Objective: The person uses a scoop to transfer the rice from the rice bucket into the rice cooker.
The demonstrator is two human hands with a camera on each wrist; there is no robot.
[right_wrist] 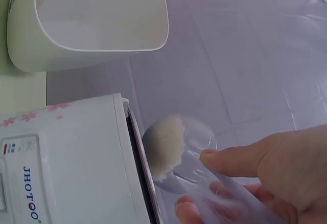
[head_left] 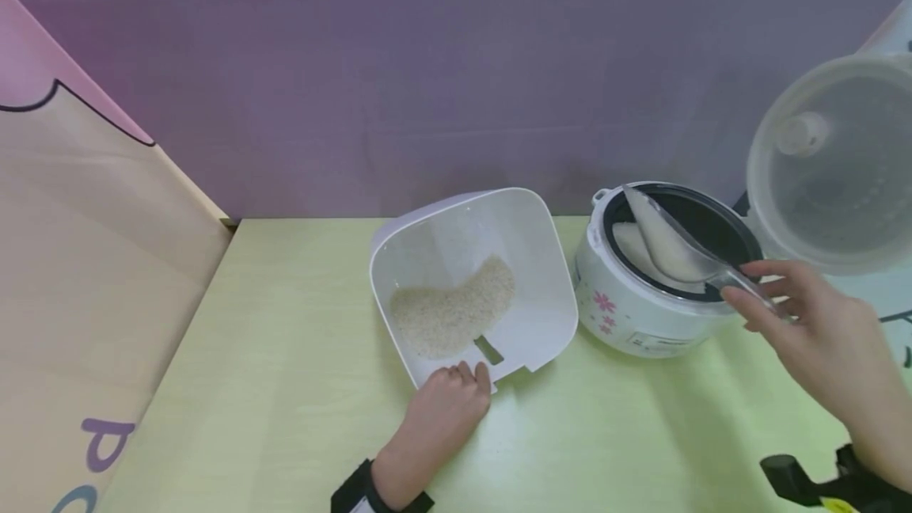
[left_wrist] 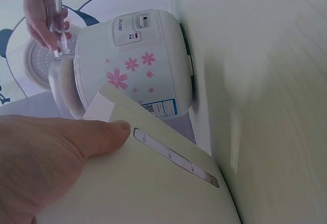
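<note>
My left hand (head_left: 447,404) grips the near rim of a white rice bin (head_left: 530,240), which tips toward me. Loose rice (head_left: 456,311) lies inside it. In the left wrist view the thumb (left_wrist: 104,137) presses the outer wall beside a narrow level window (left_wrist: 176,157). My right hand (head_left: 819,327) pinches the handle of a clear plastic scoop (head_left: 666,240) between thumb and fingers. Rice (right_wrist: 166,144) fills part of the scoop's bowl, held over the open mouth of a white rice cooker (head_left: 641,331) with pink flowers. Something white shows inside the cooker's dark-rimmed pot.
The cooker's translucent lid (head_left: 848,172) stands raised at the right. A purple-grey backdrop (head_left: 456,85) rises behind the pale green table (head_left: 285,386). At the left stands a printed cream panel (head_left: 93,275). The bin and cooker stand close side by side.
</note>
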